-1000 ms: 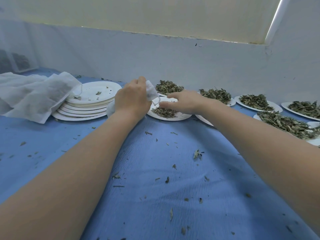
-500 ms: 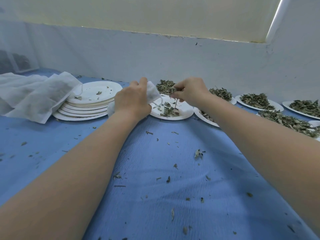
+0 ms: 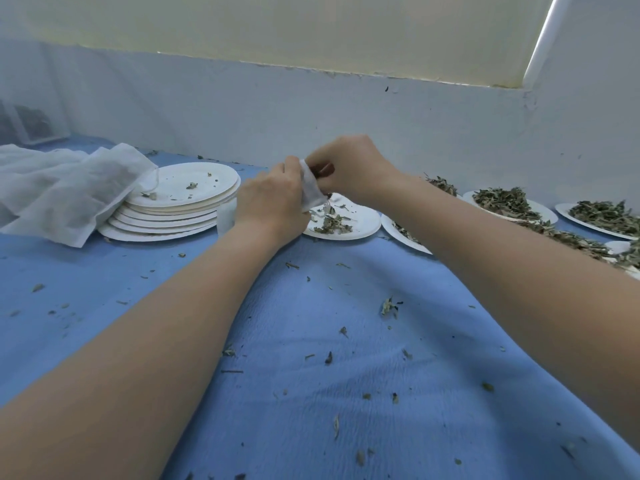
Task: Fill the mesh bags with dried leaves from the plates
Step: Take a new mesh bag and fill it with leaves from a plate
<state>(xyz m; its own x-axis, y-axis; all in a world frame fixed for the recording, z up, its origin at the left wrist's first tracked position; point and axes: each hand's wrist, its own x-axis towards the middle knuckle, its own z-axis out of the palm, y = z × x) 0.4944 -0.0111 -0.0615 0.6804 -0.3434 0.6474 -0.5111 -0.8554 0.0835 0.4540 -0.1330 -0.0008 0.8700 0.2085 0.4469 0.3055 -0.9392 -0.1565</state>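
2 hands (image 3: 313,183) meeting above near-empty plate (image 3: 360,225); left hand (image 3: 273,199) gripping mesh bag (image 3: 309,188), mouth turned rightward; right hand (image 3: 349,168) just beside, fingers curled, apparently pinching dried leaves (image 3: 329,221) at opening; fuller plates (image 3: 510,209) rightward on counter (image 3: 311,341).

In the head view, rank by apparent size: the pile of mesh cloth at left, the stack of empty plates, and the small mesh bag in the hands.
1. Pile of mesh cloth, though partly cut off by the frame edge.
2. Stack of empty plates, close behind it; the cloth overlaps its left side.
3. Small mesh bag, clearly smallest, held by the left hand while the right hand feeds it.
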